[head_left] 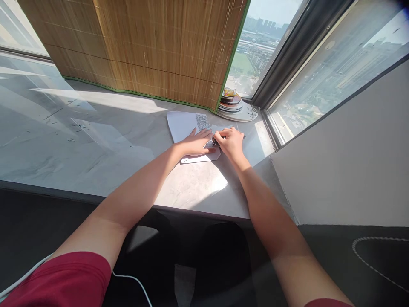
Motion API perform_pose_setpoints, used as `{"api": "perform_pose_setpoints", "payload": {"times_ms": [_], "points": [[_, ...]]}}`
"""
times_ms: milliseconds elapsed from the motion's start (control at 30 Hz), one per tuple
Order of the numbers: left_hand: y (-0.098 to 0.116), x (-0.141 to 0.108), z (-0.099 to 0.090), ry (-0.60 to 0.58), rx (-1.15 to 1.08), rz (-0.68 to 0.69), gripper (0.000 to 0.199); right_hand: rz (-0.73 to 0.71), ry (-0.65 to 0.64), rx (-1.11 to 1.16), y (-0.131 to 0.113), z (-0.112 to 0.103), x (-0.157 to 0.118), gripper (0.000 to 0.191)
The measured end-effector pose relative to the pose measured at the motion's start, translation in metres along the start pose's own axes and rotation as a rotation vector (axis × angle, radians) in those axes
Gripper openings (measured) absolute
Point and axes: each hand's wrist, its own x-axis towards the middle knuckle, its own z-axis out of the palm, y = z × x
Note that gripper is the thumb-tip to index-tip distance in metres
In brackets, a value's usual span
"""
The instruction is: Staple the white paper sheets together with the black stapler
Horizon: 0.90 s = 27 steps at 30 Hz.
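White paper sheets lie on the marble-patterned sill, with a block of small dark print on one of them. My left hand presses on the paper, fingers stretched out and lying flat. Just to its right, my right hand is closed in a pinch around a slim dark tool, whose near end rests at the paper beside my left fingertips. Most of that tool is covered by the fingers, so its exact kind cannot be made out.
A bamboo blind with green edging hangs behind the paper. Stacked plates stand in the window corner. A white wall bounds the right side. The sill's front edge runs below my forearms, and a white cable hangs lower down.
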Motion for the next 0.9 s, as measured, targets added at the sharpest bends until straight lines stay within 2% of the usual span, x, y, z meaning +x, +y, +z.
{"api": "perform_pose_setpoints", "payload": {"times_ms": [333,700,900], "points": [[-0.0003,0.002,0.0007,0.0,0.007,-0.008,0.102,0.007,-0.011,0.005,-0.0017,-0.0019,-0.0004,0.042],[-0.0004,0.0026,0.001,-0.002,0.008,0.003,0.102,0.007,0.035,0.056,0.0016,-0.001,0.0003,0.058],[0.0037,-0.0003,-0.0016,0.007,0.029,-0.007,0.097,-0.022,0.033,0.044,0.0002,-0.0009,-0.0006,0.045]]}}
